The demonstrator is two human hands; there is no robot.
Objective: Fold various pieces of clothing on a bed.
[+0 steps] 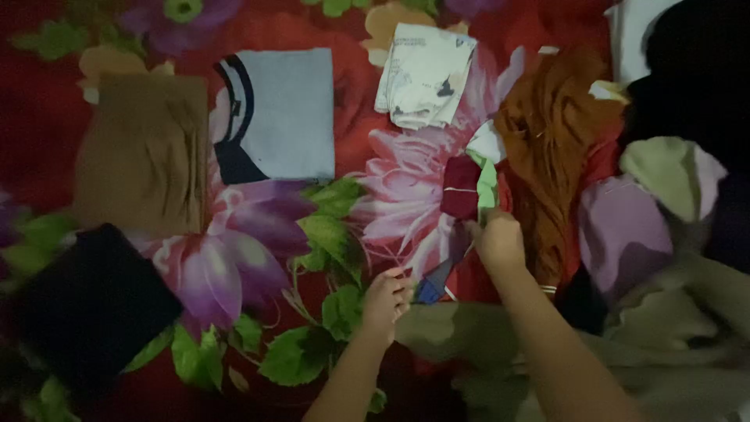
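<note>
On the flowered bedspread (258, 258), the right hand (500, 241) pinches a small dark-red and green garment (466, 187) beside the unfolded clothes heap (625, 227) at the right edge. The left hand (384, 301) grips its blue corner (428, 291), fingers curled. Folded pieces lie toward the left edge.

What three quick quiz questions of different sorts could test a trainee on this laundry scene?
1. True or false: the right hand grips a multicoloured garment with red and green parts.
2. Which folded piece lies nearest the left hand: A brown, B light blue, C white printed?
3. Fill in: the unfolded pile lies on the person's ____ side.

Key: 1 true. 2 B. 3 right.
</note>
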